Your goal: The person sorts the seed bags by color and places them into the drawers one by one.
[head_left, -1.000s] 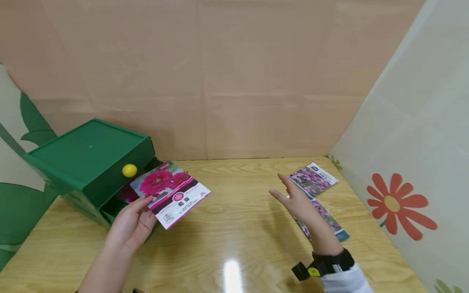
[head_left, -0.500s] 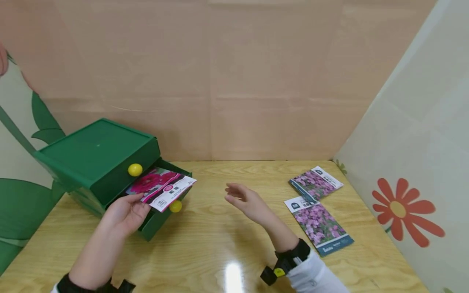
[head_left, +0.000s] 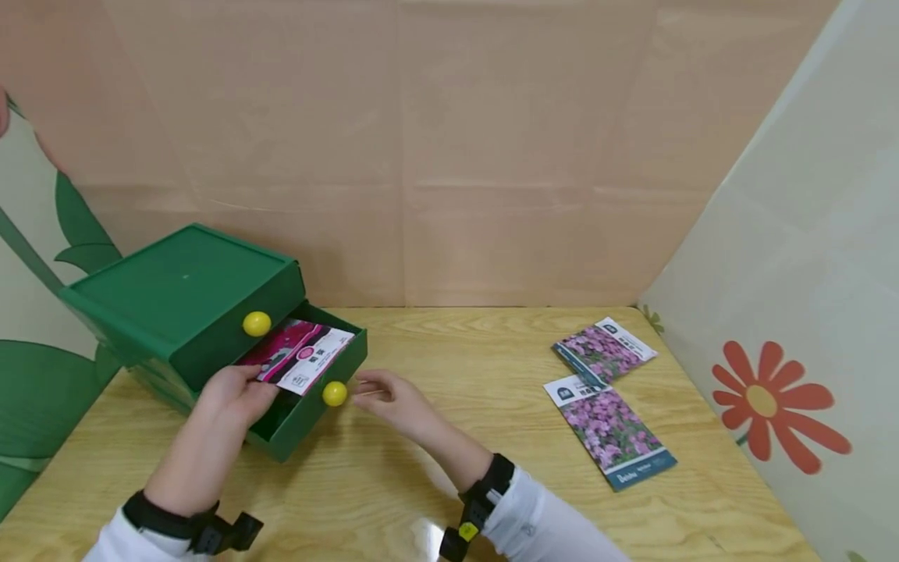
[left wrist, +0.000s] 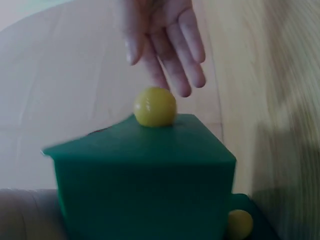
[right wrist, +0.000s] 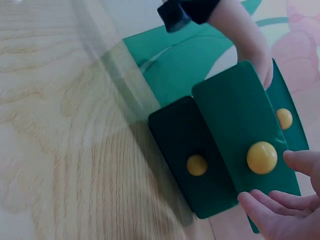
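Note:
In the head view my left hand (head_left: 235,398) reaches over the pulled-out drawer (head_left: 360,351) of a green drawer box (head_left: 186,273). Thumb and fingers pinch the near edge of a seed packet (head_left: 330,343) with a magenta flower picture, which lies inside that drawer, its far part under the upper drawer. My right hand (head_left: 396,402) is just right of the drawer's yellow knob (head_left: 335,393). In the right wrist view, the right hand's thumb and fingers (right wrist: 300,157) are spread close to the knob (right wrist: 262,157), with a gap. The left fingers are hidden in the wrist views.
Two seed packets with pink-purple flowers, one upper (head_left: 605,350) and one lower (head_left: 611,437), overlap slightly on the wooden table (head_left: 463,351) at the right. Another yellow knob (head_left: 257,324) marks the closed upper drawer. A lower drawer (right wrist: 172,130) appears in the right wrist view.
The left hand has lowered the magenta-flower packet into the drawer. My right hand has swept left from beside the purple packets to the drawer's knob.

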The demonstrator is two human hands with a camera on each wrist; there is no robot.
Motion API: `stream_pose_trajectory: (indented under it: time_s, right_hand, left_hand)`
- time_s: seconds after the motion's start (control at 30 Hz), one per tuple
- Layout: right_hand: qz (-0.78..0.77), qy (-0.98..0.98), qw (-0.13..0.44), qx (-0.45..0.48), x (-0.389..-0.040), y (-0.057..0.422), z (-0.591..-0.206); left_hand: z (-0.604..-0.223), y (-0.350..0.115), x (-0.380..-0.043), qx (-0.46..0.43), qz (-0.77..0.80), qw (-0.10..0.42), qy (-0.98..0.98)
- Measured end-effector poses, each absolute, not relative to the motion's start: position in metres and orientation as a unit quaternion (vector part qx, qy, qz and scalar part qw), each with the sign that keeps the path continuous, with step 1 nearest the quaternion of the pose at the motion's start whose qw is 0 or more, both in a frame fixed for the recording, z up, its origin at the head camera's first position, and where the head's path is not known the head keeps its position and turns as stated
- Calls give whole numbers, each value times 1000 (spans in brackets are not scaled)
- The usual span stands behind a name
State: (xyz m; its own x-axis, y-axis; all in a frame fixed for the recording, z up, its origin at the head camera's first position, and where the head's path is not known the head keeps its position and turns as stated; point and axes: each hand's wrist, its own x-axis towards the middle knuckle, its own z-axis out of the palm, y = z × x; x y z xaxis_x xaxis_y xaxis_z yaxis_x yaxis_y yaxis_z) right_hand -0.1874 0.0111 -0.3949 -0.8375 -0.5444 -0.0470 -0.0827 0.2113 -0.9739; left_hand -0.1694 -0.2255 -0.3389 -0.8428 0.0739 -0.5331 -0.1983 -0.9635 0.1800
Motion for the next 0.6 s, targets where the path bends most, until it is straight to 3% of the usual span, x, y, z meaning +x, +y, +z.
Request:
stream_pose_trajectory:
  time_s: [0.3, 0.6]
  right_hand:
    - [-592, 757, 199, -191, -188, -9, -391]
    - [-594, 756, 193, -195, -188, -12, -391]
  left_hand:
    - [-333, -218, -175, -312, 931, 73, 175]
    - [-323, -203, -165, -248, 912, 56, 320]
